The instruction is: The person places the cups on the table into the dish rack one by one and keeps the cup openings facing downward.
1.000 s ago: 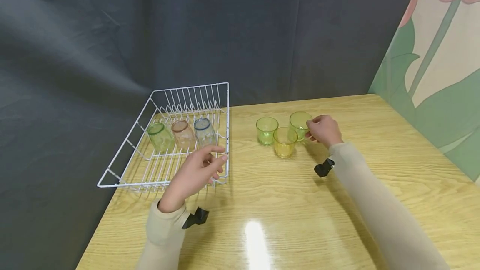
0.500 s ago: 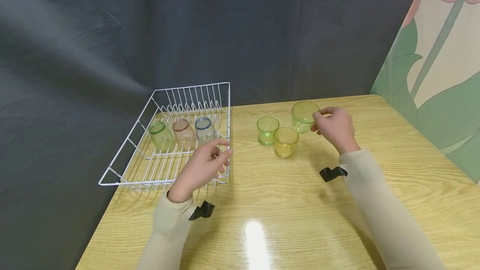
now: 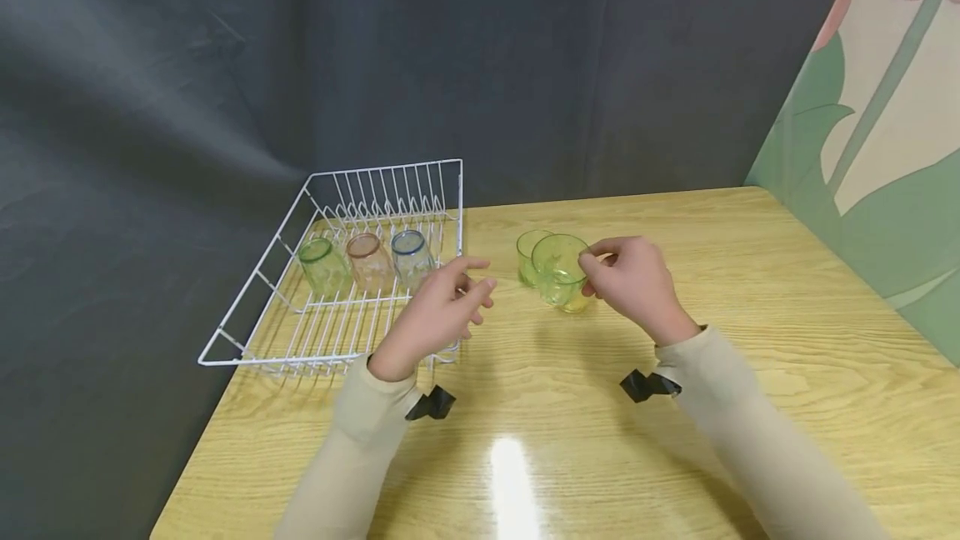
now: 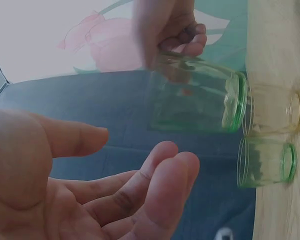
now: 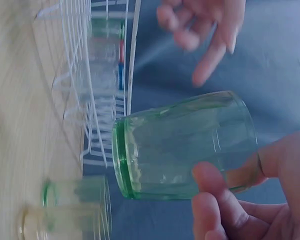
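My right hand [image 3: 633,286] pinches a clear green glass [image 3: 558,261] by its rim between thumb and fingers. That glass hangs above the table, mouth up in the head view, partly covering a yellow glass [image 3: 576,304] and a second green glass [image 3: 527,261] that stand on the table. The right wrist view shows the held glass [image 5: 185,147] from the side. My left hand [image 3: 438,307] hovers by the right edge of a white wire dish rack [image 3: 330,363], holding nothing. In the left wrist view its fingers [image 4: 167,200] are spread and relaxed, apart from the glass.
Inside the rack, three upside-down glasses stand in a row: green [image 3: 324,269], pink [image 3: 369,265] and blue-rimmed [image 3: 411,261]. A dark curtain [image 3: 525,65] hangs behind the wooden table [image 3: 570,432]. A flower-patterned panel [image 3: 900,148] borders the right side.
My right hand has lifted the green glass off the table and carried it left, in front of the other two. My left hand has moved right and slightly up.
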Tool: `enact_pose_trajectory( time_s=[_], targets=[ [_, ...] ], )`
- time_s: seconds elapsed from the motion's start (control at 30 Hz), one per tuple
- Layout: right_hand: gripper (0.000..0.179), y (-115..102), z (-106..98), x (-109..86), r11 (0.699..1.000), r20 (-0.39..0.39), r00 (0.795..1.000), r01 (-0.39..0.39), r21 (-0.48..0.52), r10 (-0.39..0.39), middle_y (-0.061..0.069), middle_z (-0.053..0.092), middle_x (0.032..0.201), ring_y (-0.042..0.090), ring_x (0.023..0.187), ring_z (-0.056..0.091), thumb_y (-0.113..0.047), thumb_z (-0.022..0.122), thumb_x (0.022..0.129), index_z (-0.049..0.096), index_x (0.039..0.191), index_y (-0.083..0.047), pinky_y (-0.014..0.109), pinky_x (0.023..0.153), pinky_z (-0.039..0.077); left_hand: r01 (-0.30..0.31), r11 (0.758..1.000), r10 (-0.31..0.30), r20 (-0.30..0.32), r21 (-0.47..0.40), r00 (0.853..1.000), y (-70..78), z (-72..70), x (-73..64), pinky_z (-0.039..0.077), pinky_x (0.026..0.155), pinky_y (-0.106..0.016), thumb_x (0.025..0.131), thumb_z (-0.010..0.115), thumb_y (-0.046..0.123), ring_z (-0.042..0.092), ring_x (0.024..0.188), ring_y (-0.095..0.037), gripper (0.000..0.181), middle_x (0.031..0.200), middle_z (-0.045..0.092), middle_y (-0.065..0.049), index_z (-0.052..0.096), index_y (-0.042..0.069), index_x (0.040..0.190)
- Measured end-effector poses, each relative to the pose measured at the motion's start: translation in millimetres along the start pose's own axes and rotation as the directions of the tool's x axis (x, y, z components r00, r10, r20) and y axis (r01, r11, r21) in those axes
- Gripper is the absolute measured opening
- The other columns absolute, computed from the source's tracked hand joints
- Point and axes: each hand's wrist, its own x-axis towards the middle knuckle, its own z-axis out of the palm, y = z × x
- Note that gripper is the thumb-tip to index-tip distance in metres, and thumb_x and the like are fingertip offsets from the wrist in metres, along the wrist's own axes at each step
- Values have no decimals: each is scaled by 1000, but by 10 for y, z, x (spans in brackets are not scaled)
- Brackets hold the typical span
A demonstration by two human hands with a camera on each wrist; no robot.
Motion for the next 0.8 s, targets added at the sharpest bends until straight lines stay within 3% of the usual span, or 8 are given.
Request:
enact_pose_trajectory(
  time_s=[0.23,0.53,0.67,0.8],
  targets=[
    [32,-156,95,-112,999,89,996,25,47,-29,6,72,67,16,59,69,-17,53,93,72,114,-2,31,55,54,16,1000,-16,41,-4,999,57,105,74,59,60,-35,106,49,33,67,80,-22,50,107,69,-14,42,12,151],
    [33,-209,111,-139,997,88,994,61,46,-64,4,72,68,16,59,68,-17,53,93,72,118,-5,31,48,48,0,1000,1,73,-11,997,53,164,88,59,60,-35,107,46,33,68,80,-23,46,102,70,-11,46,11,148],
    [33,-206,118,-129,997,86,994,60,58,-65,3,71,68,17,58,67,-29,55,100,71,118,-7,33,49,50,-36,999,35,73,9,997,81,168,62,59,61,-35,108,46,32,67,80,-19,46,100,69,-8,44,12,149],
    [45,-197,105,-114,993,109,993,37,115,-49,7,71,71,21,59,68,-44,48,104,69,118,-7,36,53,54,-75,996,72,65,46,995,104,170,30,59,60,-33,108,46,31,67,83,-19,46,99,68,-6,43,16,151]
  ],
)
